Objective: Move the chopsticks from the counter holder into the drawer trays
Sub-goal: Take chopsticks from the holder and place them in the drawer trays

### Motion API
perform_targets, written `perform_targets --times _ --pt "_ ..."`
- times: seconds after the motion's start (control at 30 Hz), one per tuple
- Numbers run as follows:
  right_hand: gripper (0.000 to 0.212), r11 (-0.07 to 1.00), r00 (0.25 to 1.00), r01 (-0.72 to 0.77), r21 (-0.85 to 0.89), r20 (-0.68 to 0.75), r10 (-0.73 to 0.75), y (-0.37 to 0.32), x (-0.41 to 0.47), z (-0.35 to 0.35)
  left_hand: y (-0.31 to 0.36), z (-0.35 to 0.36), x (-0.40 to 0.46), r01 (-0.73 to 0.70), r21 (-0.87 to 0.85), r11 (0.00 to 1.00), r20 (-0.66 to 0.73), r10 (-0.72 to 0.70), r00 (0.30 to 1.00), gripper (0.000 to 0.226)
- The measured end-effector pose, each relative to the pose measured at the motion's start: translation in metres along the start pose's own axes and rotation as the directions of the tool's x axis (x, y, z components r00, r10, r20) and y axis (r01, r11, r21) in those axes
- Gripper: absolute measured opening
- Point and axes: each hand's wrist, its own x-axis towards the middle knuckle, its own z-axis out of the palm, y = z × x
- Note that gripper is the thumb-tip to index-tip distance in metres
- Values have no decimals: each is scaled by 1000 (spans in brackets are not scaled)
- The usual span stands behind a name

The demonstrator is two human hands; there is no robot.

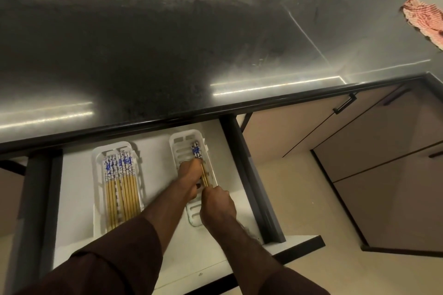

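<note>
The white drawer [79, 199] stands pulled out below the black counter. A white slotted tray [98, 199] on its left holds several yellow chopsticks with blue-and-white tops [119, 187], lying side by side. A second white slotted tray [179, 148] on the right holds a few chopsticks [197, 151] of the same kind. My left hand [190, 177] rests over these chopsticks inside the right tray, fingers on their shafts. My right hand [217, 203] grips their lower ends, fingers curled. No counter holder is in view.
The black counter [167, 55] runs across the top, with a red-and-white cloth [424, 19] at its far right. Closed beige cabinet doors [359, 139] with dark handles stand to the right of the drawer. The drawer's dark side rails [251, 175] flank the trays.
</note>
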Motion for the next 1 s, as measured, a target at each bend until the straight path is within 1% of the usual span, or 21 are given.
perform_targets --times 0.23,0.43,0.53,0.67,0.77,0.9,1.0 --pt "24 998 1000 -12 54 29 10 3 -2 0 -2 3 -1 -18 53 998 -16 19 1000 28" --pt "22 999 991 49 16 120 -51 4 -5 -4 -2 2 -4 -17 56 998 -21 18 1000 33" --pt "21 997 989 80 6 126 -80 3 -5 -5 -1 -1 -6 -26 41 999 -23 27 999 37" --pt "21 996 991 83 15 102 -84 0 -6 -8 1 -9 -14 -32 17 999 20 32 999 38" --pt "22 998 995 64 18 69 -65 -2 -4 -17 5 -13 -24 -43 8 999 39 42 998 33" --pt "21 996 997 72 48 -29 -71 -2 -6 -45 14 -21 -47 -74 16 997 46 73 996 29" --pt "25 989 991 100 113 -101 -89 -5 -15 -72 26 -31 -70 -123 24 992 68 121 990 33"
